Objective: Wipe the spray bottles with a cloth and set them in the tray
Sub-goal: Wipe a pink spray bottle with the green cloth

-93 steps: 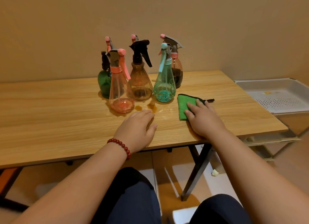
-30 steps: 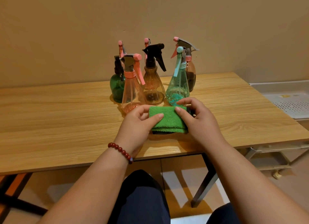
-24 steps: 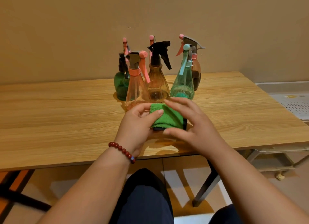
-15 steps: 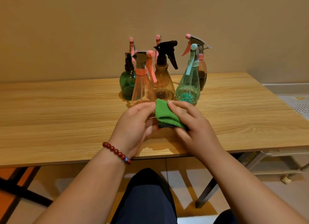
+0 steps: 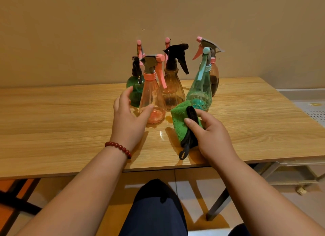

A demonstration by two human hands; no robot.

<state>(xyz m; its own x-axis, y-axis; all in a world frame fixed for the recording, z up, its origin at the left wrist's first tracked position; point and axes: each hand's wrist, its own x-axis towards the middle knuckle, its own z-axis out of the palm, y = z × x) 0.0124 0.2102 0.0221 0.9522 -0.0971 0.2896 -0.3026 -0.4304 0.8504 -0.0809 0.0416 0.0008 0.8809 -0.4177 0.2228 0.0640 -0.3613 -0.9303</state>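
**Head view.** The pink bottle (image 5: 152, 98) stands upright on the desk (image 5: 70, 130), with its long axis vertical and its trigger lever hanging on its right side. The left hand (image 5: 128, 119) lies just left of the pink bottle. Its fingers are spread and uncurled, with the thumb at the lower wall; whether skin meets plastic cannot be told. It is the nearer hand, so the pick-up presumably falls to it, closing round the cone from the left.

The right hand (image 5: 211, 135) sits in front of and to the right of the pink bottle, fingers and thumb curled round the folded green cloth (image 5: 181, 119), whose black loop hangs below.

Behind the pink bottle stand a dark green bottle (image 5: 135, 89) to the left, an amber bottle (image 5: 173, 88) directly behind and a teal bottle (image 5: 200, 91) to the right. The tray (image 5: 314, 112) — only a white perforated corner shows — lies far right of the pink bottle, beyond the desk's end.

The desk top is wood-grain and slightly glossy, and a plain beige wall (image 5: 88, 33) rises behind.
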